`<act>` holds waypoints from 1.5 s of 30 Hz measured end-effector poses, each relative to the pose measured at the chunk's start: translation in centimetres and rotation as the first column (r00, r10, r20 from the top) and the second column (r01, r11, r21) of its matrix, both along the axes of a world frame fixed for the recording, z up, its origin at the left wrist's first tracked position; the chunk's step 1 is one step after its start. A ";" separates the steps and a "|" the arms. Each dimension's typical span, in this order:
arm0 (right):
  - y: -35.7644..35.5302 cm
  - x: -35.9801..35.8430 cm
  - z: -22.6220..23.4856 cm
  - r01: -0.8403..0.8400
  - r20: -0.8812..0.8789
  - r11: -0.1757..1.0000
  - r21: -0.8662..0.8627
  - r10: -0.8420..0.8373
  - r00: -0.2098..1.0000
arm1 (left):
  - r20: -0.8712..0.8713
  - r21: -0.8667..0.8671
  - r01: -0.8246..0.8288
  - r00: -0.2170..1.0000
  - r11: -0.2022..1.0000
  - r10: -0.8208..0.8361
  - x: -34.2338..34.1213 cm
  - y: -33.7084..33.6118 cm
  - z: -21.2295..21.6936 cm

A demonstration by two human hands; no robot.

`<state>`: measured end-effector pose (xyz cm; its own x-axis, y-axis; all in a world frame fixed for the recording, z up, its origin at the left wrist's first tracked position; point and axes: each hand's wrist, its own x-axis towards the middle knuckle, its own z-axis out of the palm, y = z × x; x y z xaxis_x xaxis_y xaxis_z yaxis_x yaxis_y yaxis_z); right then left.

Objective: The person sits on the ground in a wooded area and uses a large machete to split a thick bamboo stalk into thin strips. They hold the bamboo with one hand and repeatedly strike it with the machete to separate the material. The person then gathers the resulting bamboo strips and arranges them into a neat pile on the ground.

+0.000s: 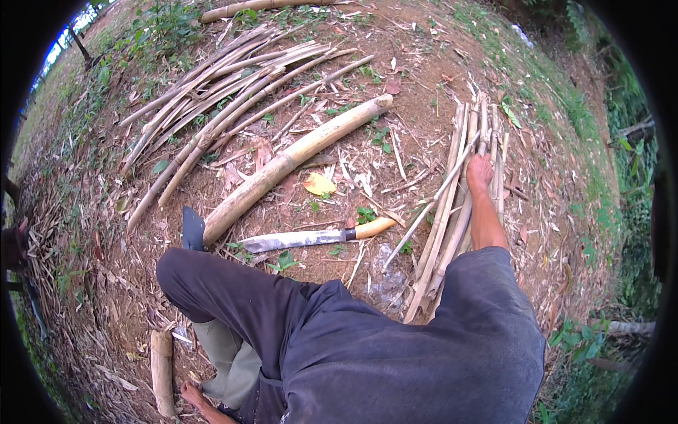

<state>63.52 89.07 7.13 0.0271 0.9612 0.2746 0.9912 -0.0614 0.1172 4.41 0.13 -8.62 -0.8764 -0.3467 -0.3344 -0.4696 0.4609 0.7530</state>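
Observation:
My right arm reaches forward over a bundle of split bamboo strips [441, 233] lying on the ground at the right. My right hand [479, 171] is closed around one or more of the strips near the bundle's far end. Low at the left, my left hand [191, 392] is beside a short bamboo piece [162, 373] and my boot [236, 367]; its fingers are too small and partly hidden to read. A machete [296, 240] with a yellowish handle lies in front of my bent leg, its handle toward the bundle.
Beyond the machete, a thick bamboo pole [296, 159] lies slantwise, its near end by my dark boot tip [193, 227]. A heap of bamboo strips [233, 85] spreads at the far left. A yellow leaf [319, 185] and chips litter the soil. Green plants [628, 240] border the right.

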 end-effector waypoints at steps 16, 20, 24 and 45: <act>-12.6 -11.4 -1.4 -0.217 0.036 0.607 -0.764 0.376 0.926 | 0.038 0.002 0.020 0.999 1.000 -0.020 -1.6 0.3 -1.5; -13.4 -11.3 -0.7 -0.198 0.043 0.605 -0.772 0.359 0.932 | 0.048 0.059 0.027 0.998 0.998 -0.030 -2.1 0.0 -1.9; -13.7 -9.9 -0.6 -0.247 0.043 0.710 -0.659 0.363 0.931 | -0.003 0.138 -0.016 1.000 0.990 0.017 -2.2 0.3 -2.5; -16.5 -4.7 0.4 -0.522 0.040 0.692 -0.498 0.620 0.784 | 0.065 0.292 0.068 0.994 0.954 -0.091 -2.0 1.6 -1.4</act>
